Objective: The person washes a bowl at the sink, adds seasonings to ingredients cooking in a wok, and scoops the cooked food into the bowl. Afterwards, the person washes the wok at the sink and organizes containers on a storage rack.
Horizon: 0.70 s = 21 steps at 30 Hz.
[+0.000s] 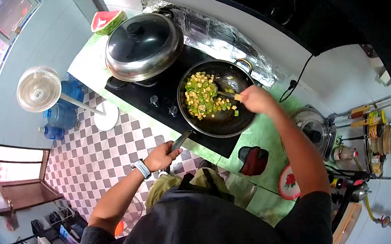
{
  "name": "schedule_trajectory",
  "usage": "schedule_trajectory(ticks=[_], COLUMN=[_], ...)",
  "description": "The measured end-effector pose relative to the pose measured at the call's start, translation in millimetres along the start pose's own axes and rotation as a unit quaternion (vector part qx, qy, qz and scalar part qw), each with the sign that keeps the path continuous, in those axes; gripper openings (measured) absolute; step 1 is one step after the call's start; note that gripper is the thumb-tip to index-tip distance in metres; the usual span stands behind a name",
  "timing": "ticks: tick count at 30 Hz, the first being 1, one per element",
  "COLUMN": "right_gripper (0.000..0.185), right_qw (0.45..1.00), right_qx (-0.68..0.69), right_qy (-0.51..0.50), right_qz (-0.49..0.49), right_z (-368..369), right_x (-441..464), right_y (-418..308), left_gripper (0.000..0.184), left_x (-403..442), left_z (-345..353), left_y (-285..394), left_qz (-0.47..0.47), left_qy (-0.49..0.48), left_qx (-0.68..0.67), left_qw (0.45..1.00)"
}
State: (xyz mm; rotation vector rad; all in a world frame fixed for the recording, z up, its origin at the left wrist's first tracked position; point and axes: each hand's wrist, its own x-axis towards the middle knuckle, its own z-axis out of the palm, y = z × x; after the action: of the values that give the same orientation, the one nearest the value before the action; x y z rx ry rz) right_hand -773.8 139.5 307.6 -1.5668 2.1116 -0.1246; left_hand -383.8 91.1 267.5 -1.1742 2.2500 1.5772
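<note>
Stirring diced food in a wok on a black cooktop; spill risk, left rim.
Possible faults: pieces pushed overboard by a hard leftward stroke, the heap lying to that side; wok sliding, should the handle grip slacken. Left fingers: wrapped round the wok handle, outside the near rim. Right fingers: clasping the stirring utensil by its end; food lies to their left, apart.

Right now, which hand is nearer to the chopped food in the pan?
The right hand. It is at the rim of the pan, near the chopped food, holding a utensil. The left hand is farther off, outside the pan, gripping its handle.
</note>
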Motion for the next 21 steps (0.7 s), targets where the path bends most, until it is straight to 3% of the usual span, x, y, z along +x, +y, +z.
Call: schedule_trajectory(ticks=[2, 4, 10, 12, 14, 16, 21], right_gripper=[0.019, 0.019, 0.045, 0.054, 0.053, 0.053, 0.043], right_qw=[0.993, 0.976, 0.954, 0.935, 0.937, 0.952, 0.937], right_qx=[-0.092, -0.152, -0.260, -0.322, -0.325, -0.287, -0.296], right_qy=[0.076, 0.156, 0.125, 0.104, 0.057, 0.092, 0.162], right_qz=[0.026, 0.018, 0.082, 0.105, 0.118, 0.055, 0.088], right_z=[12, 15, -3, -11, 1, 34, 41], right_x=[-40, -79, -162, -187, -188, -174, -126], right_y=[-41, -75, -106, -120, -131, -133, -135], left_gripper=[0.044, 0.040, 0.030, 0.027, 0.027, 0.031, 0.033], left_x=[1, 4, -2, -4, 0, 4, 9], left_z=[3, 10, 10, 8, 13, 17, 24], left_y=[-2, -10, 0, 0, -17, -22, -40], left_qz=[-0.003, -0.010, -0.039, -0.044, -0.031, -0.009, 0.038], left_qy=[-0.008, -0.016, -0.068, -0.060, -0.064, -0.051, -0.017], left_qx=[0.018, -0.065, -0.188, -0.154, -0.161, -0.126, -0.093], left_qw=[1.000, 0.998, 0.979, 0.985, 0.984, 0.991, 0.995])
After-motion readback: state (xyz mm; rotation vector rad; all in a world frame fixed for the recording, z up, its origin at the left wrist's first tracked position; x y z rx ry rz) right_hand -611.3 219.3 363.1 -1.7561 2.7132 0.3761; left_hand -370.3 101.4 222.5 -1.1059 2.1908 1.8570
